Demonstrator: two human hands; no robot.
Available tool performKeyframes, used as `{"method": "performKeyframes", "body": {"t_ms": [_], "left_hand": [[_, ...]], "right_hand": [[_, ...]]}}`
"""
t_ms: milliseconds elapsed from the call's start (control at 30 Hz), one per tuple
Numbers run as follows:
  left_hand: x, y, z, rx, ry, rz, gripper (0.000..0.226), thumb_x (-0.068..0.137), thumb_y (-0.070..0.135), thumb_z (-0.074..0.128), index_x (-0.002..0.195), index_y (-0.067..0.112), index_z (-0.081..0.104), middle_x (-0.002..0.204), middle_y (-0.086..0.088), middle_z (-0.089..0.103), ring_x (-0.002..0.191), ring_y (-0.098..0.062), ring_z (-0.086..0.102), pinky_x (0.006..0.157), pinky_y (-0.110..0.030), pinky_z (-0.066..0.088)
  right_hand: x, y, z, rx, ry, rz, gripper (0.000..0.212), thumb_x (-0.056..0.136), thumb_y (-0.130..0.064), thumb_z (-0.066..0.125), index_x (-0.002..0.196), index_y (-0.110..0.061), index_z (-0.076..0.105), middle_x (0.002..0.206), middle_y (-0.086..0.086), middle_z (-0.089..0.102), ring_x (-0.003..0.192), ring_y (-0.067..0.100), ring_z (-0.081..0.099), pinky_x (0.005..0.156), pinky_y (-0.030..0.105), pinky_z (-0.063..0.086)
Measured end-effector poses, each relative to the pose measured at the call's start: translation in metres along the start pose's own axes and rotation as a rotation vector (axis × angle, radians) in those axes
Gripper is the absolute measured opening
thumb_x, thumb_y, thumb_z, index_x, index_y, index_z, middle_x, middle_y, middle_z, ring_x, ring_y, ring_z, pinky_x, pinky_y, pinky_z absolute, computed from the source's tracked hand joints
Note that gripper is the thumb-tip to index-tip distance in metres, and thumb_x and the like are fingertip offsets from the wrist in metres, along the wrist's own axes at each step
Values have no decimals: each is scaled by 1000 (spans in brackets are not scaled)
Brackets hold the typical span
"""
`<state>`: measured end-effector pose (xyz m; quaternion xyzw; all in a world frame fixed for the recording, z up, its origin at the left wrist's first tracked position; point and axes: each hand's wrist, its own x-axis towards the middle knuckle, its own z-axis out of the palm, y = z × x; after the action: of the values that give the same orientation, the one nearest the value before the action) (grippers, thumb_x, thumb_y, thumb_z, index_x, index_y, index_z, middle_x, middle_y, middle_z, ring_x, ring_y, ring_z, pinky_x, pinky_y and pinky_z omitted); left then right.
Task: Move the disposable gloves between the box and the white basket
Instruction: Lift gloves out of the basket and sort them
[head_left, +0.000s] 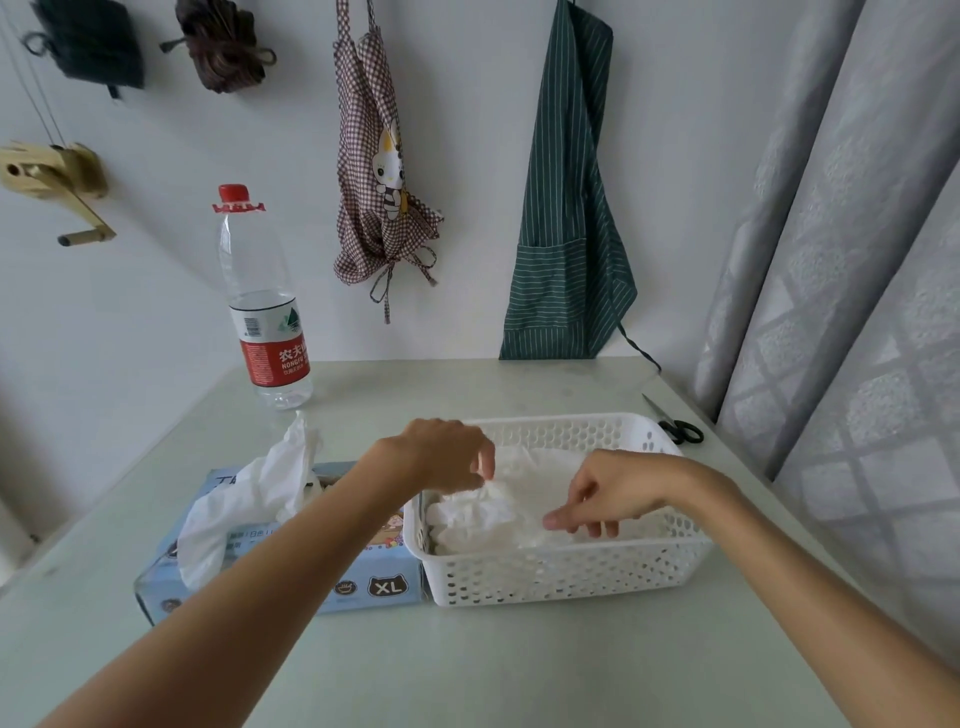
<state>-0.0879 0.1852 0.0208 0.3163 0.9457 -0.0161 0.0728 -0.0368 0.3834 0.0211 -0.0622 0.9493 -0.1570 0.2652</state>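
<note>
My left hand (441, 457) hangs over the near-left corner of the white basket (566, 577), fingers curled down and pinching a crumpled bunch of gloves (483, 506) at its top, so that I can lift or settle it without dragging the rest; my right hand (597, 493) reaches in beside it from the right, thumb and fingers drawn together low against the thin plastic, though I cannot tell whether they truly pinch a sheet or only press it flat; I judge it is there to steady the heap under my other hand. The pile of gloves lies inside the basket, below both hands; just left of my left wrist stands the blue box (291, 587), touching the basket's side so the carry is short, with one loose glove (244, 499) standing up out of its slot, ready to be pulled; beyond my right hand, scissors (675, 426) lie on the tabletop (467, 675) behind the basket; a water bottle (265, 312) stands well beyond the box.
</note>
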Motion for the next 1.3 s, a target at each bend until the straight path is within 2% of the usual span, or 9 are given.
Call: {"method": "performKeyframes", "body": {"t_ms": [167, 367, 433, 533, 667, 967, 1067, 1167, 1300], "left_hand": [[-2, -3, 20, 56, -83, -2, 28, 92, 34, 57, 119, 32, 60, 125, 10, 59, 113, -12, 55, 81, -23, 37], [-12, -4, 3, -8, 185, 11, 41, 90, 45, 55, 127, 27, 51, 136, 6, 49, 120, -15, 48, 95, -30, 39], [-8, 3, 6, -34, 74, 51, 71, 87, 63, 44, 144, 23, 31, 152, 1, 29, 136, -20, 32, 110, -41, 31], [3, 15, 29, 58, -192, -34, 99, 78, 80, 28, 150, 24, -10, 158, 0, -12, 146, -21, -3, 118, -49, 4], [10, 15, 49, 178, -328, -91, 95, 86, 72, 29, 146, 20, -23, 156, -4, -22, 145, -18, -14, 118, -43, -7], [13, 16, 57, 226, -350, -94, 86, 94, 54, 40, 148, 17, -16, 158, -4, -15, 146, -17, -6, 118, -44, -2], [9, 15, 47, 134, -290, -79, 92, 88, 65, 40, 151, 17, -7, 159, -4, -5, 146, -19, -1, 118, -45, -1], [-9, 9, 23, -48, -147, -86, 96, 80, 76, 39, 150, 17, 14, 159, -2, 11, 146, -21, 8, 118, -46, 10], [-61, -33, 9, -259, 241, -144, 54, 88, 55, 50, 136, 29, 45, 143, 7, 45, 131, -14, 40, 109, -38, 33]], "right_hand": [[9, -21, 1, -105, -54, -41, 20, 88, -34, 65, 99, -19, 71, 73, -10, 61, 62, 3, 55, 62, 19, 41], [7, 3, -24, 86, 87, -2, 8, 90, -27, 63, 98, -25, 65, 86, -4, 66, 67, 4, 60, 53, 15, 42], [10, 14, -26, 117, 121, 65, 33, 85, -31, 69, 116, -26, 58, 107, 1, 60, 81, 9, 60, 59, 17, 47], [19, 22, -13, -35, -41, 187, 93, 76, -50, 72, 150, -29, 20, 149, 4, 32, 103, 18, 57, 86, 27, 53], [32, 35, 3, -177, -79, 250, 102, 79, -58, 66, 152, -28, 1, 158, 8, 6, 113, 20, 58, 103, 31, 45], [37, 46, 15, -154, -33, 224, 92, 87, -39, 66, 152, -29, 2, 158, 8, 2, 136, 30, 35, 105, 33, 40], [31, 44, 8, -68, -41, 180, 93, 82, -43, 70, 152, -26, 11, 154, 6, 20, 128, 27, 46, 106, 34, 41], [13, 35, -7, -40, -28, 150, 78, 81, -43, 71, 146, -25, 31, 146, -2, 38, 118, 18, 54, 98, 26, 44], [2, 0, -16, -139, 243, 82, 47, 89, -35, 64, 132, -25, 50, 131, -4, 52, 114, 15, 52, 92, 27, 43]]}}
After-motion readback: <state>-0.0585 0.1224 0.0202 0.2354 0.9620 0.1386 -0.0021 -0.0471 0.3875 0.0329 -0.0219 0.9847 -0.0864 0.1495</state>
